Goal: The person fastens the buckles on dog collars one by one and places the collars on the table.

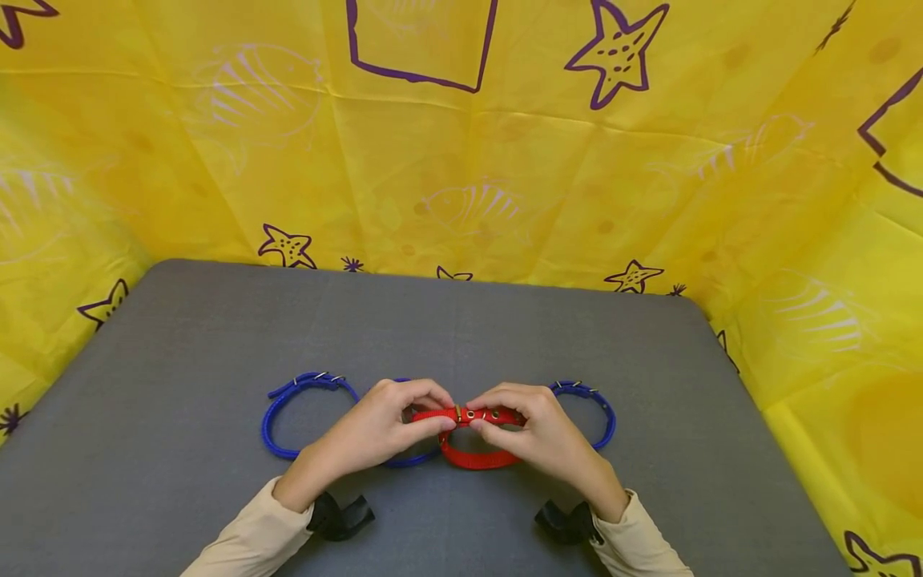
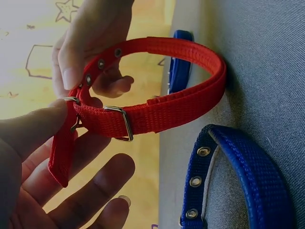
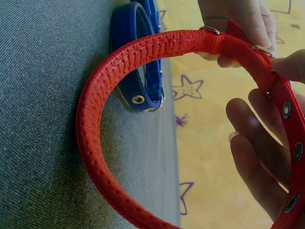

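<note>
Both hands hold a red buckled collar upright, its lower curve at the grey tabletop. My left hand pinches the strap by the metal buckle, the free strap end hanging past the thumb. On the other side of the buckle, my right hand pinches the strap, beside its row of metal eyelets. The strap runs through the buckle; whether the prong sits in an eyelet I cannot tell. A blue collar lies partly hidden behind the left hand, close to the red one.
On the grey table, another blue collar lies at the left, and one more blue collar lies just right of the right hand. Yellow cloth printed with fish and starfish stands around the back and sides.
</note>
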Motion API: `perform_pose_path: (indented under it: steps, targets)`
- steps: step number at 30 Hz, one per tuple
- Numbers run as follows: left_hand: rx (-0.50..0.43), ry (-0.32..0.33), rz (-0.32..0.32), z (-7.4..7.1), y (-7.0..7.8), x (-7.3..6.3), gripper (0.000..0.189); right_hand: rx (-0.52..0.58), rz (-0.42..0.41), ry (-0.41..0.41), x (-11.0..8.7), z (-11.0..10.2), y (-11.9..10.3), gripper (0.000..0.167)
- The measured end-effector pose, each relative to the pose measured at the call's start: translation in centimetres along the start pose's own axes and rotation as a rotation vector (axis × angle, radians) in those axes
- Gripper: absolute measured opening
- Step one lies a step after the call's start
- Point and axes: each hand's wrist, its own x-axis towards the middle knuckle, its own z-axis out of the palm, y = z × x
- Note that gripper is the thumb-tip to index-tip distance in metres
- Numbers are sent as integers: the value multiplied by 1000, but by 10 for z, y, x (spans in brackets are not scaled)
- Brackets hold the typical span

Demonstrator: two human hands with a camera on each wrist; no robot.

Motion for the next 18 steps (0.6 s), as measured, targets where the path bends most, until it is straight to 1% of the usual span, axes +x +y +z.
perform_pose_path:
  steps: [5, 12, 18]
  targets:
    - [8, 12, 5, 0, 1, 0, 13, -2, 59, -24, 0, -1, -2, 15]
    - [3, 25, 19, -3, 0, 0, 13, -18, 173, -63, 1, -8, -2, 15]
    - [3, 42, -7, -9, 0, -1, 11, 6, 263, -88, 0, -15, 0, 16]
